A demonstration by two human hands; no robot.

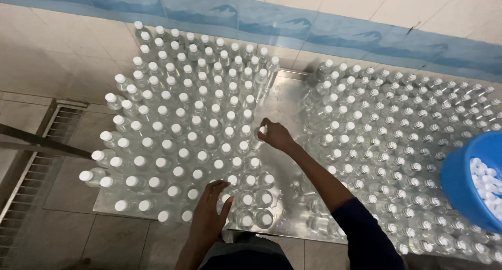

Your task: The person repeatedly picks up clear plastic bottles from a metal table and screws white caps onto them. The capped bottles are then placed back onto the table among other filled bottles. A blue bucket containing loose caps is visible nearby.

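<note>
Many clear plastic bottles stand on a steel table [285,100]. The left group [183,123] wears white caps. The right group [408,123] looks uncapped or clear-topped. My right hand [275,135] reaches to the right edge of the capped group, its fingers closed on a white cap [263,129] on top of a bottle. Near the front edge, my left hand [209,212] rests with fingers spread against capped bottles [246,202]. A dark sleeve covers my right forearm.
A blue tub [465,181] of loose white caps sits at the right edge. A strip of bare steel runs between the two bottle groups. A floor drain grate [31,181] lies to the left. A tiled wall with a blue band runs behind.
</note>
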